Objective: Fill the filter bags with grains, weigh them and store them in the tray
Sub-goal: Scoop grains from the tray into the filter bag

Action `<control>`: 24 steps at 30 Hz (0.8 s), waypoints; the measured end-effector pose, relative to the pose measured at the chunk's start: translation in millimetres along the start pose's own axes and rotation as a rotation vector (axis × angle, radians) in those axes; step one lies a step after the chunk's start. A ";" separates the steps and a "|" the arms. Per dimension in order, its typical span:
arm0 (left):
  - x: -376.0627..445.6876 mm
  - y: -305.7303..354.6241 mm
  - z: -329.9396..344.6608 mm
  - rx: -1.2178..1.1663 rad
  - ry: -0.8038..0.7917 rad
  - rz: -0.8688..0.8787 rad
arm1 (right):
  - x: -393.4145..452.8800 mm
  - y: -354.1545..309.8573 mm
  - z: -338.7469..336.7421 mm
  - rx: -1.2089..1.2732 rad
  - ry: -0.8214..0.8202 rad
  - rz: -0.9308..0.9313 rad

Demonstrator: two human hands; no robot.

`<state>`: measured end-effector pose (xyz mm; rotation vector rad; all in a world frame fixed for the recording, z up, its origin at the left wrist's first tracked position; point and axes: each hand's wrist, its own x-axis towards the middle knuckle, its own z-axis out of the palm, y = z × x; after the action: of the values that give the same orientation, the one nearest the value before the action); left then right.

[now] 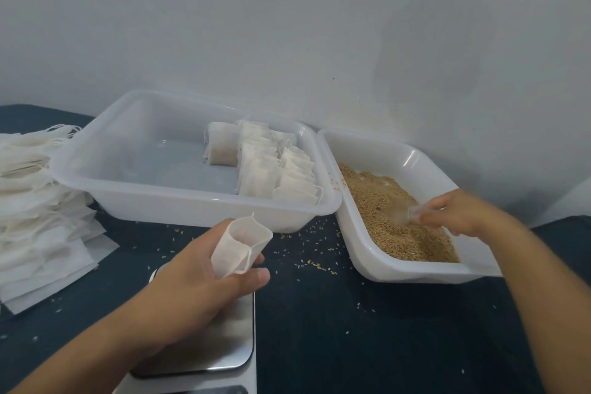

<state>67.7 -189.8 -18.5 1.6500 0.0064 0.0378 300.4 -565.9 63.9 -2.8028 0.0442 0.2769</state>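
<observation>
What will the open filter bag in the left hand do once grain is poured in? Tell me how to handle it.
The filter bag looks like thin, soft fabric, so it will probably sag and fold unless the left hand keeps its mouth spread. Empty, it seems very light and could shift easily. Loose grains on the table suggest spills are likely, so hold it upright.

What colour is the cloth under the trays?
Dark blue tablecloth, seen in the head view.

A dark blue cloth-covered bench (319,313) fills the lower part of the view and runs back to a plain pale grey wall (287,25). On the wall, right of centre, a faint darker smudge (431,51) shows.
</observation>
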 end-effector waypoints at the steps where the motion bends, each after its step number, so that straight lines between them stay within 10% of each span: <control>1: 0.3 0.2 1.1 -0.007 0.011 -0.004 | -0.9 4.4 5.1 0.055 0.017 0.020; 15: 8.2 8.1 22.1 -0.098 -0.018 -0.001 | -31.4 5.7 38.9 0.494 0.416 -0.007; 24: 16.9 6.9 19.6 0.082 0.072 0.006 | -89.6 -35.0 33.2 0.607 0.357 -0.209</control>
<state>85.1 -209.4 -12.8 1.7295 0.0587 0.1022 208.6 -522.2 61.6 -2.1936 -0.0716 -0.2524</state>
